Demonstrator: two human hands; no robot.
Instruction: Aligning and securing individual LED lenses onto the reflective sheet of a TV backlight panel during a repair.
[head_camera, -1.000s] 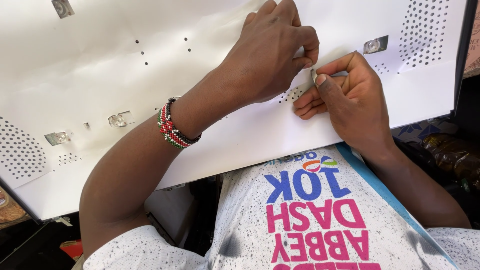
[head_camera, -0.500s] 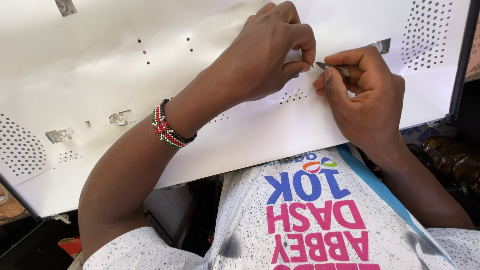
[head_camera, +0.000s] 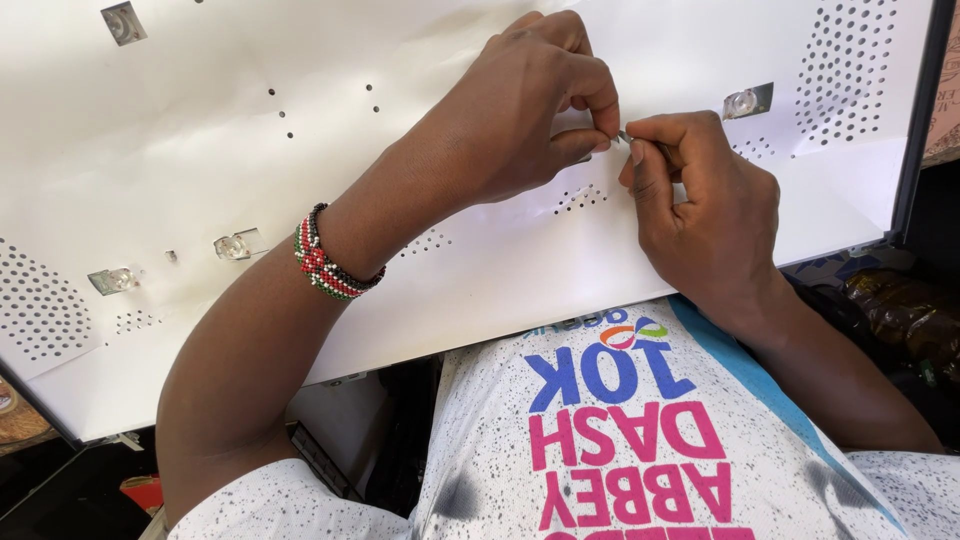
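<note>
Your large white panel spans the view, with small clear lens squares and perforated patches toward its left and right edges.

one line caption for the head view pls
Both hands, left hand and right hand, pinch a small metal piece above a white perforated panel.

A: Which screens, packages or labels appear?

B: One opened screen: a large white backlight panel with perforated dot patches and small square lenses, edged by a dark frame at right.

A: Any packaging?

B: A dark, glossy wrapper lies at lower right, below the panel; its kind cannot be told.
</note>
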